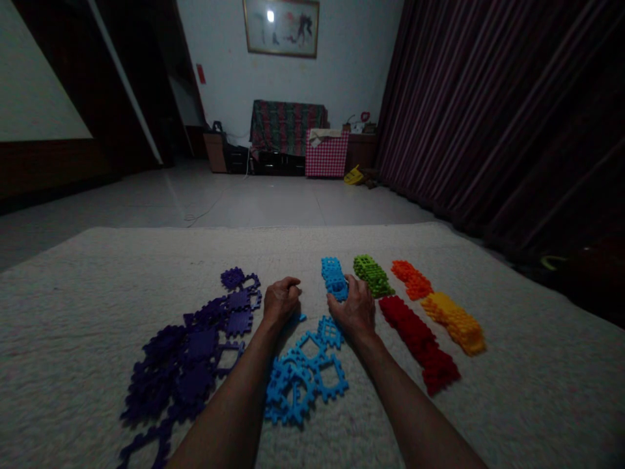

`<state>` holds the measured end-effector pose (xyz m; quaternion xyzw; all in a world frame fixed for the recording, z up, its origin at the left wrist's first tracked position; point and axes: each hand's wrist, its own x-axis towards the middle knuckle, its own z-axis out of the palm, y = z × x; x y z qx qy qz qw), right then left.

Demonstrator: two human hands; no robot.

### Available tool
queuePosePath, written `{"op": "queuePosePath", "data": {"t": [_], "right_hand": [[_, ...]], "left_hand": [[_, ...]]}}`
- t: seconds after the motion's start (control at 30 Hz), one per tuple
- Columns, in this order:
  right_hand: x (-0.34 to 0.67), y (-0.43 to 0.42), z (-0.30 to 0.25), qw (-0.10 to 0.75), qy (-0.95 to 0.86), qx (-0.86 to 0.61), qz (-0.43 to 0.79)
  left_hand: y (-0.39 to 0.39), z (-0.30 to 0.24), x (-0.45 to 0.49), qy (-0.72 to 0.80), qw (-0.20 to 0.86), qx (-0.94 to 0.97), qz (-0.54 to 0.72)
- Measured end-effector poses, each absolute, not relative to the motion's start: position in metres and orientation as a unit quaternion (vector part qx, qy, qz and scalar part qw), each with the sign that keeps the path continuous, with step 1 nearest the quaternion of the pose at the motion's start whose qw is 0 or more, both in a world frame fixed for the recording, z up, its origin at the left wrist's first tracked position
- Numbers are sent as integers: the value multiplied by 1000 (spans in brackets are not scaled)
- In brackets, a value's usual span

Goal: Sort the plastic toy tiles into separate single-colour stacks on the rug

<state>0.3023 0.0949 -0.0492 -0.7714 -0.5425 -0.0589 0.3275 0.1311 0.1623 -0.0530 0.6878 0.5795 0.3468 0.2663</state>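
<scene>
Two forearms point(229, 398) stretched forward, left hand point(282, 301) curled, grip unclear, right hand point(356, 309) palm-down, grip apart at blue pieces point(333, 273).

framed picture point(263, 39) on wall point(215, 39) | dark curtain point(463, 111) right | checked cloth point(326, 157) | yellow object point(353, 175) on floor point(273, 200)

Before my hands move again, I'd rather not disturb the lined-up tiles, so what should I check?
1. Right hand at the near end of the light-blue tile row: ok.
2. Left hand free of tiles: cannot tell; its grip is hidden.
3. Loose light-blue toothed tiles lined up: not ok, overlapping in a heap.
4. Dark purple toothed tiles lined up: not ok, spread loosely.
5. Yellow tile row clear of both hands: ok.
</scene>
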Motion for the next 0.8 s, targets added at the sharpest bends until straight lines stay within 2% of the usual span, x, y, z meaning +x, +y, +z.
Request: {"op": "queuePosePath", "data": {"t": [0.47,0.8], "right_hand": [[300,94,-48,335,-541,-769,-55],[311,99,-53,503,-528,-684,-24]], "left_hand": [[162,-53,131,574,274,682,361],[165,-56,129,556,322,647,411]]}}
